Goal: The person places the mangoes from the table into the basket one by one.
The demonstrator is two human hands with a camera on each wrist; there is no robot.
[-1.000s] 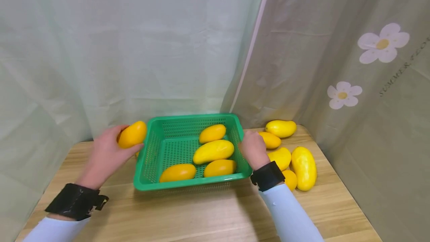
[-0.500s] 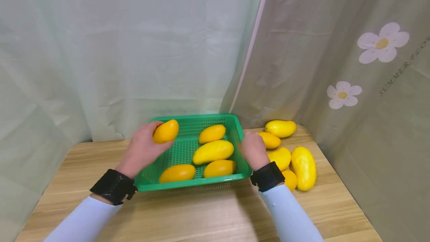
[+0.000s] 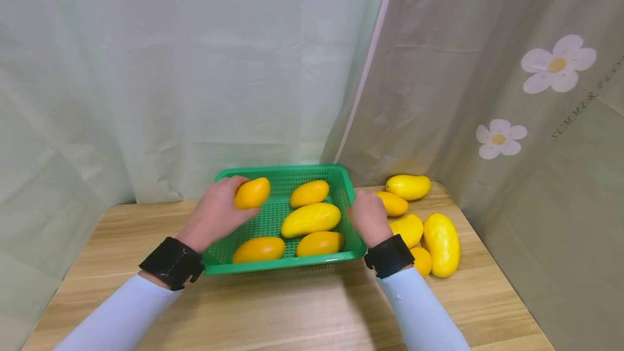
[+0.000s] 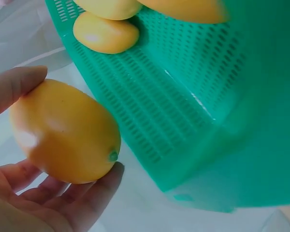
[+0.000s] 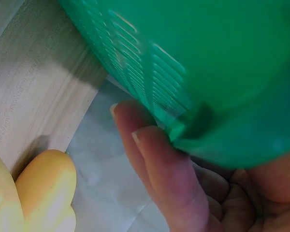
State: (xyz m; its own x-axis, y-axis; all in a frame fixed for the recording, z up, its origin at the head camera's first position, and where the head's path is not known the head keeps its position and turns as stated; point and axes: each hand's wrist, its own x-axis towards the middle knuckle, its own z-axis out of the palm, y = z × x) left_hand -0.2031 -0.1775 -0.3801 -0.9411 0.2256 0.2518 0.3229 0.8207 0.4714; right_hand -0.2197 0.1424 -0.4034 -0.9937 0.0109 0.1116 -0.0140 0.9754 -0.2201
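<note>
Mango (image 3: 252,194) held above the far left part of the green basket (image 3: 283,170), in my left grip (image 3: 218,207). Basket sits on a wood-grain surface (image 3: 302,313), broad side towards me. Inside it: three fruit in a column on the right, namely a far mango (image 3: 310,193), a longer yellow mango (image 3: 311,220) in the middle and a near mango (image 3: 319,244); also a near-left mango (image 3: 259,249) by the near wall. Right of the basket, five more lie loose in a cluster (image 3: 441,244), some partly hidden from me by my right grip (image 3: 369,218) and its black wristband (image 3: 389,255). Grey curtain (image 3: 244,69) behind; flowered curtain (image 3: 536,194) along the right.

Left grip spread about as wide as the fruit, thumb on the near side, fingers on the far side; it covers part of the basket's left wall. Left wrist view shows a green spot on the fruit's end. Height above the basket floor I cannot judge. Right grip curled over the right rim, holding basket only, fingertips against the outer wall.
</note>
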